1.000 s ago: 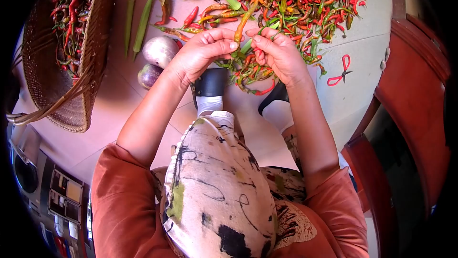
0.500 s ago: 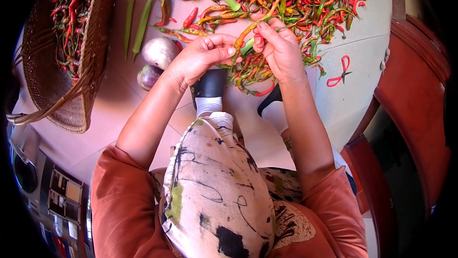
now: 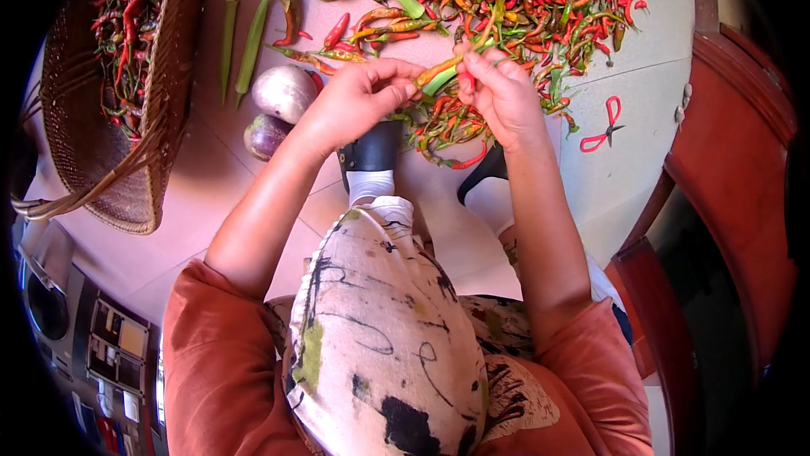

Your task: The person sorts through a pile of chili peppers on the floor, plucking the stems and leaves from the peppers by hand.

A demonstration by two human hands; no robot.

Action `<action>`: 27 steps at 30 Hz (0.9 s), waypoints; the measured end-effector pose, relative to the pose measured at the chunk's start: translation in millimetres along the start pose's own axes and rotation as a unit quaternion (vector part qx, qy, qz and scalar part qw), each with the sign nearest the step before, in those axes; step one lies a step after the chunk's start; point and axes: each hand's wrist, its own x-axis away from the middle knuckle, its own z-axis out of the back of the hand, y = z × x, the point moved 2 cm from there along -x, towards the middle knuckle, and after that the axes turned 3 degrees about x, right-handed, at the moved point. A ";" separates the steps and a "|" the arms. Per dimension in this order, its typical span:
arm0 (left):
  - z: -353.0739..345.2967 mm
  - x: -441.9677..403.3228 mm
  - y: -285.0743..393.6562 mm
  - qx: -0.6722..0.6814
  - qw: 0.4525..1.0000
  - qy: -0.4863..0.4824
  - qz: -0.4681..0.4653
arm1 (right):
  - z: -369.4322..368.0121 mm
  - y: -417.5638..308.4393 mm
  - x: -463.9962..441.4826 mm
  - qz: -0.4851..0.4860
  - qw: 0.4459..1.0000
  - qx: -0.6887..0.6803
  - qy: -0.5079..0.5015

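A long yellow-orange chili pepper (image 3: 440,70) stretches slantwise between my two hands. My left hand (image 3: 364,102) pinches its lower left end with thumb and fingertips. At the upper right end my right hand (image 3: 504,100) is closed, its thumb and forefinger at the pepper, and a bit of red shows by its fingers. Just under the pepper is a green piece (image 3: 439,81), partly hidden. Below and behind my hands lies a cluster of thin red and green chilies (image 3: 451,125). A large heap of chilies (image 3: 548,21) spreads beyond my right hand.
A wicker basket (image 3: 173,118) with chilies (image 3: 128,43) stands at left. Okra pods (image 3: 253,44) and two eggplants, one pale (image 3: 284,91) and one purple (image 3: 266,137), lie beside my left forearm. Red-handled scissors (image 3: 609,125) lie at right, near a dark red wooden chair (image 3: 726,135).
The chili pepper has turned from hanging steeply by my left fingers to lying flatter between both hands. My right hand has shifted slightly right and down.
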 end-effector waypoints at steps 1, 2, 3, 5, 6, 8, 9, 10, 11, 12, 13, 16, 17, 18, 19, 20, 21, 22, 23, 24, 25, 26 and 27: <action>-2.4 -0.1 0.7 -0.001 1.000 -0.001 -0.001 | 16.7 6.9 0.4 -0.073 0.991 0.108 0.017; -5.5 0.0 1.9 -0.133 0.991 0.010 -0.001 | 34.5 11.4 1.5 -0.144 0.966 0.214 0.034; -7.4 -0.8 2.8 -0.263 0.965 0.022 -0.001 | 39.7 7.3 6.0 -0.142 0.966 0.214 0.035; -11.7 -3.5 -9.9 -0.358 0.927 0.011 -0.114 | 49.9 3.0 20.3 -0.195 0.859 0.468 0.070; -12.4 -3.4 -7.3 -0.369 0.915 0.011 -0.160 | 52.5 -0.4 23.6 -0.178 0.855 0.481 0.076; -11.1 -3.9 -4.9 -0.392 0.890 0.057 -0.227 | 61.7 6.3 13.0 -0.111 0.874 0.465 0.088; -7.0 -6.3 -3.1 -0.404 0.872 0.108 -0.253 | 63.9 5.1 7.4 -0.035 0.887 0.450 0.099; -2.9 -8.8 -0.8 -0.423 0.857 0.154 -0.248 | 40.2 -3.8 5.8 -0.015 0.886 0.446 0.123; 4.3 -14.3 -1.3 -0.467 0.832 0.176 -0.243 | 33.0 2.6 -1.8 -0.014 0.886 0.446 0.123; 6.4 -19.4 -1.7 -0.503 0.806 0.185 -0.251 | 27.1 8.8 -14.0 0.011 0.873 0.478 0.100; 9.6 -24.9 -2.1 -0.539 0.777 0.196 -0.258 | 20.1 12.1 -26.1 0.038 0.857 0.508 0.075; 9.0 -46.0 -5.4 -0.658 0.683 0.177 -0.263 | 9.5 14.5 -49.2 0.142 0.817 0.540 0.144; 9.3 -50.5 -7.7 -0.657 0.685 0.178 -0.260 | 7.6 16.4 -56.3 0.140 0.817 0.541 0.142; 7.8 -53.5 -7.7 -0.666 0.661 0.200 -0.281 | 5.3 15.7 -61.4 0.176 0.800 0.555 0.145; 5.2 -55.2 -7.5 -0.674 0.637 0.219 -0.303 | 4.4 15.4 -62.9 0.212 0.781 0.568 0.151; 4.6 -56.7 -8.9 -0.675 0.638 0.221 -0.297 | 3.9 16.2 -64.8 0.215 0.778 0.572 0.149; 4.3 -58.6 -8.9 -0.676 0.637 0.219 -0.298 | 4.0 15.1 -67.0 0.215 0.778 0.571 0.151; 4.5 -59.6 -9.5 -0.679 0.636 0.218 -0.293 | 3.2 14.3 -68.4 0.223 0.749 0.602 0.163; 5.1 -59.4 -10.9 -0.683 0.636 0.219 -0.286 | 1.9 14.4 -69.8 0.229 0.718 0.633 0.174; 5.6 -57.3 -10.8 -0.683 0.636 0.219 -0.283 | -0.1 15.8 -72.4 0.229 0.728 0.622 0.177; 6.6 -55.3 -10.4 -0.678 0.647 0.204 -0.282 | -1.5 17.1 -72.1 0.229 0.729 0.621 0.174; 8.3 -54.3 -9.0 -0.673 0.656 0.190 -0.282 | -2.0 18.0 -73.0 0.203 0.748 0.606 0.177; 9.1 -47.2 -1.6 -0.675 0.655 0.192 -0.281 | -4.0 17.9 -73.4 0.177 0.767 0.590 0.180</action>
